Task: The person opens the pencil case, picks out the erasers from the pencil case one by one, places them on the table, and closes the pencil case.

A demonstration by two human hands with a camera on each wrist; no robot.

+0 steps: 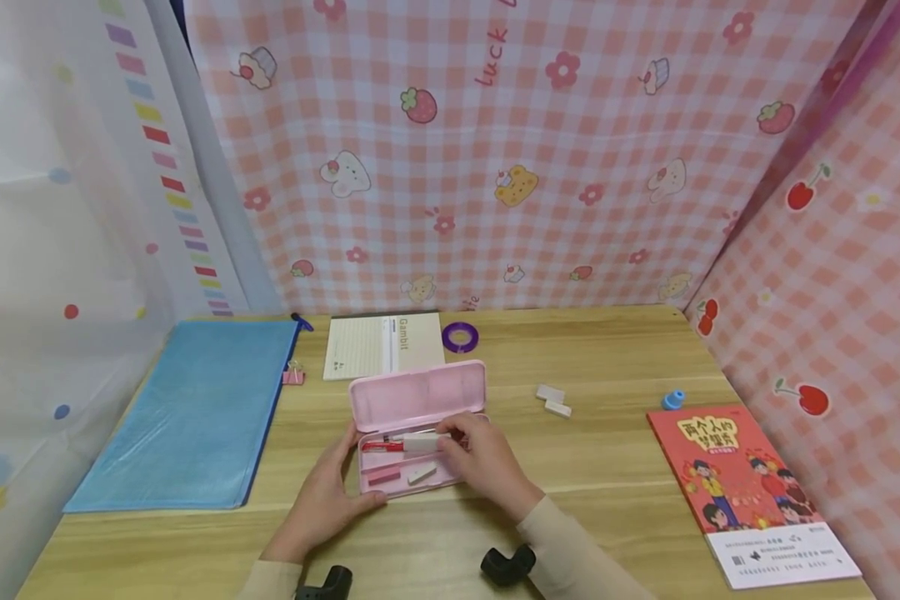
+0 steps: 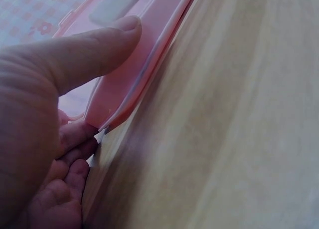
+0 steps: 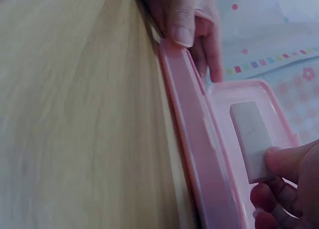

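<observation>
An open pink pencil case [image 1: 418, 398] stands on the wooden table, its lid tilted up at the back. My left hand [image 1: 328, 498] grips its left end, with the thumb at the front rim and the fingers along the side. Between the thumb and fingers of my right hand [image 1: 491, 460] a white eraser [image 3: 249, 139] is pinched, held over the case. Inside lie a red pen [image 1: 382, 447], partly covered by that eraser in the head view, a small pink block [image 1: 384, 476] and a smaller white eraser [image 1: 422, 474].
Two white erasers [image 1: 553, 393] lie right of the case. Behind it are a notebook [image 1: 360, 346] and a purple tape roll [image 1: 461, 337]. A blue folder [image 1: 187, 417] and pink binder clip [image 1: 293, 377] sit left; a red book [image 1: 742, 483] and blue cone-shaped piece [image 1: 673, 400] sit right.
</observation>
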